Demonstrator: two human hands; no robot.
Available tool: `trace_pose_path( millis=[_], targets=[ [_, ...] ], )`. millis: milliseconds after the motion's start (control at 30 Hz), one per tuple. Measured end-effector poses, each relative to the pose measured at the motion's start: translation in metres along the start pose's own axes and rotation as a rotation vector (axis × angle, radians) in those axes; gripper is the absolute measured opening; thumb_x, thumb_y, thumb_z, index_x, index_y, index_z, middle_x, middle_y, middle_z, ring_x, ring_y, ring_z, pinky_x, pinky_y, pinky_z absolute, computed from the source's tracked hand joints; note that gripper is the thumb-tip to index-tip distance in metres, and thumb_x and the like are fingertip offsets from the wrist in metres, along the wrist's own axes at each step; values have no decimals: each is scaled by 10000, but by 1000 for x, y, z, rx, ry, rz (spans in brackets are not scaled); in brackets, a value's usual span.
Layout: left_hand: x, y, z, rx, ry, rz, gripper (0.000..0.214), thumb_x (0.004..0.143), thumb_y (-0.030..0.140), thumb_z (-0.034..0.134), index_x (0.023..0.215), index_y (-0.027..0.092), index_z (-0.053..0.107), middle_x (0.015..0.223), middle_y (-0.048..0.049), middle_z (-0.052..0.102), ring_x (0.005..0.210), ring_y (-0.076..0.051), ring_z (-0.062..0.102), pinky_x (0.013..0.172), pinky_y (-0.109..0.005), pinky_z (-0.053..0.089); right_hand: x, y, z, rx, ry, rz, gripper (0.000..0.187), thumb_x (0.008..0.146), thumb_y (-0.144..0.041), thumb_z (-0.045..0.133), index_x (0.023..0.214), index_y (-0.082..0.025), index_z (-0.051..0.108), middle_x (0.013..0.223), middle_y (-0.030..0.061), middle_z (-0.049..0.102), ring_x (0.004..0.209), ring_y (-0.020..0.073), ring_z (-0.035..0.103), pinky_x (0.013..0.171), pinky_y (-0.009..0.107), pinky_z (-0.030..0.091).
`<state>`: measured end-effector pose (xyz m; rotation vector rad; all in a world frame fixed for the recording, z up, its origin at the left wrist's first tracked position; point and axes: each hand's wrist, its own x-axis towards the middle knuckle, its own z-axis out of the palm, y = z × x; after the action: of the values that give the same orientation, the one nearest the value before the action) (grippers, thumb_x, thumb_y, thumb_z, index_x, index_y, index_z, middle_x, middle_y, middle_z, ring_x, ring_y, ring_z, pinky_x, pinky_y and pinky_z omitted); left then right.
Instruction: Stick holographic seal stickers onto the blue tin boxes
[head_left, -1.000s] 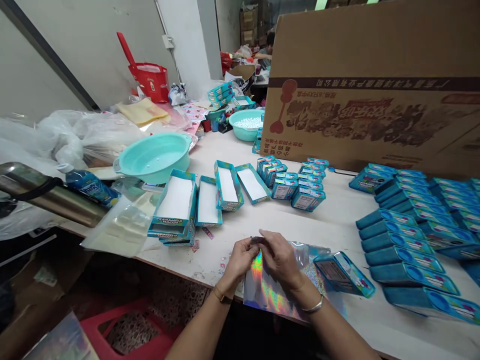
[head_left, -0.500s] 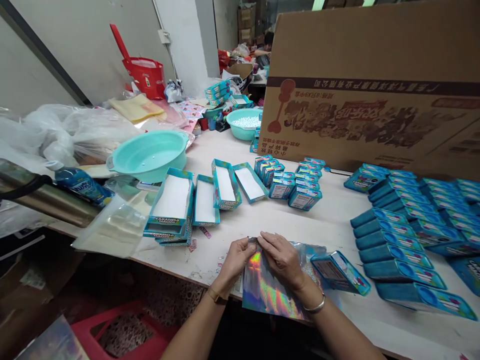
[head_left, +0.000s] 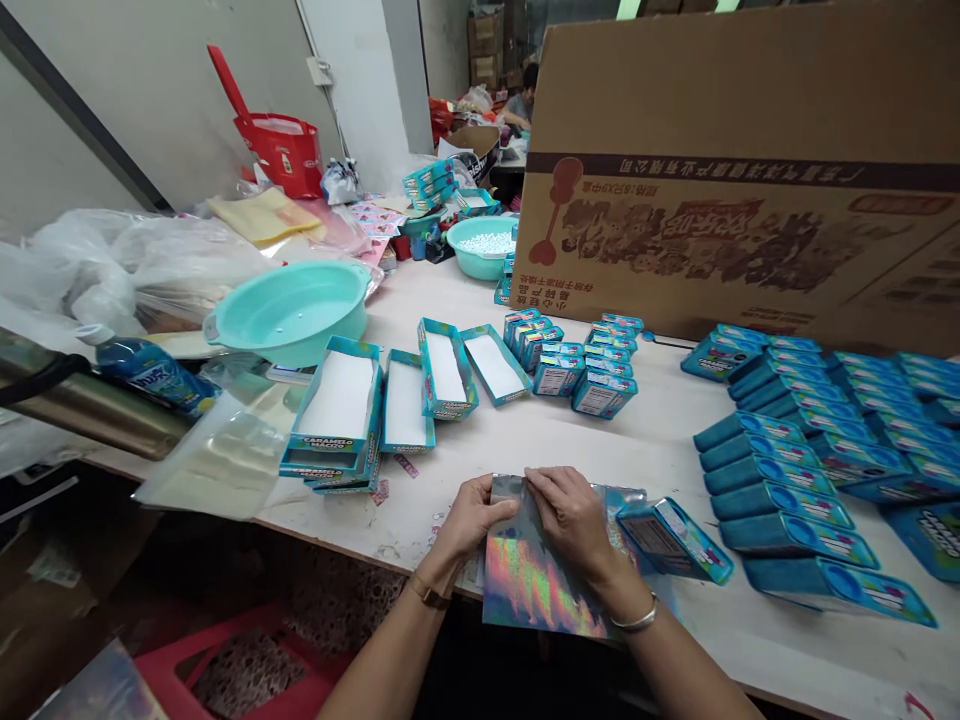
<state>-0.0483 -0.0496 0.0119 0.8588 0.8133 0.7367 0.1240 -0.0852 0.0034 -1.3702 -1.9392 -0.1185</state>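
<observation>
A shiny holographic foil sheet (head_left: pixel 525 590) hangs partly over the front edge of the table; I cannot tell if it is a single sheet or a flat bag. My left hand (head_left: pixel 469 520) grips its upper left corner, thumb in front. My right hand (head_left: pixel 574 515) is closed along the top edge, its fingertips pressed together beside the left thumb. More foil (head_left: pixel 622 493) shows behind the right hand. Just right of that hand, a blue printed box (head_left: pixel 675 540) lies tilted, close to the foil.
Rows of blue boxes (head_left: pixel 787 500) fill the right side. Open blue trays (head_left: pixel 409 400) with white inserts stand mid-left, near an aqua basin (head_left: pixel 292 310). A large carton (head_left: pixel 720 180) blocks the back right. A bottle (head_left: pixel 150 370) and metal flask (head_left: pixel 82 395) lie left. Another person (head_left: pixel 523 100) sits far back.
My left thumb has slid down slightly and the two hands are a little farther apart at the foil's top edge. The whole view has shifted slightly.
</observation>
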Motion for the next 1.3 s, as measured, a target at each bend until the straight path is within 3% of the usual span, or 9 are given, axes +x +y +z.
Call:
trace_pose_path(
  millis=[333, 633, 733, 833, 967, 1033, 1100, 1200, 1300],
  targets=[
    [-1, 4, 4, 49, -9, 45, 302, 586, 308, 835, 798, 129, 716, 662, 8, 639, 612, -124, 514, 602, -242, 412, -10, 2, 1, 17, 59, -117, 316, 954, -130, 535, 1228, -224, 661, 1103, 95, 746, 979, 234, 680, 835, 420, 567],
    [1, -1, 4, 74, 3, 61, 339, 588, 348, 832, 801, 126, 691, 712, -13, 650, 650, -132, 532, 635, -244, 410, -1, -9, 1, 71, 72, -35, 164, 948, -134, 528, 972, -216, 669, 1044, 102, 733, 968, 236, 678, 821, 432, 585],
    [1, -4, 2, 76, 17, 54, 351, 604, 368, 832, 812, 124, 689, 707, -16, 650, 642, -131, 538, 622, -239, 413, -7, -21, -17, 8, 32, -84, 188, 945, -104, 495, 991, -204, 648, 1093, 123, 722, 1030, 266, 663, 865, 478, 570],
    [-1, -3, 2, 88, 18, 29, 338, 605, 363, 825, 800, 130, 677, 655, 2, 626, 583, -118, 521, 559, -221, 388, -16, -37, -53, -2, -14, -126, 262, 941, -108, 503, 1135, -231, 629, 1120, 115, 716, 1084, 293, 652, 903, 518, 548],
    [-3, 1, 5, 106, 38, 22, 282, 622, 337, 781, 785, 146, 655, 609, 25, 593, 533, -108, 497, 518, -215, 371, 0, -46, -82, 107, 148, -29, 433, 935, -111, 538, 1319, -313, 549, 1064, 83, 708, 1025, 270, 671, 865, 468, 562],
    [-3, 2, 5, 93, 33, 33, 263, 615, 327, 766, 771, 150, 649, 614, 27, 590, 542, -109, 491, 526, -219, 368, 17, -43, -70, 109, 128, 27, 551, 954, -143, 506, 1474, -302, 420, 1219, 112, 666, 1126, 287, 631, 897, 471, 555],
    [-1, 0, 4, 89, 40, 54, 238, 601, 309, 762, 719, 153, 626, 594, 34, 564, 541, -101, 459, 532, -219, 343, 31, -38, -46, 74, 11, 16, 658, 958, -139, 447, 1576, -266, 258, 1304, 136, 626, 1167, 300, 596, 913, 482, 548],
    [4, -6, 1, 117, 48, 86, 231, 583, 277, 761, 646, 158, 574, 552, 51, 505, 535, -87, 395, 536, -222, 280, 35, -32, -10, 6, -125, -57, 755, 915, -62, 395, 1609, -219, 143, 1001, 109, 697, 879, 271, 634, 739, 433, 568],
    [7, -12, -2, 118, 45, 107, 234, 591, 266, 744, 626, 168, 534, 552, 56, 477, 545, -87, 377, 546, -229, 252, 24, -31, 3, -26, -132, -92, 741, 921, -54, 383, 1607, -184, 133, 849, 75, 671, 747, 251, 605, 678, 407, 552]
  ],
)
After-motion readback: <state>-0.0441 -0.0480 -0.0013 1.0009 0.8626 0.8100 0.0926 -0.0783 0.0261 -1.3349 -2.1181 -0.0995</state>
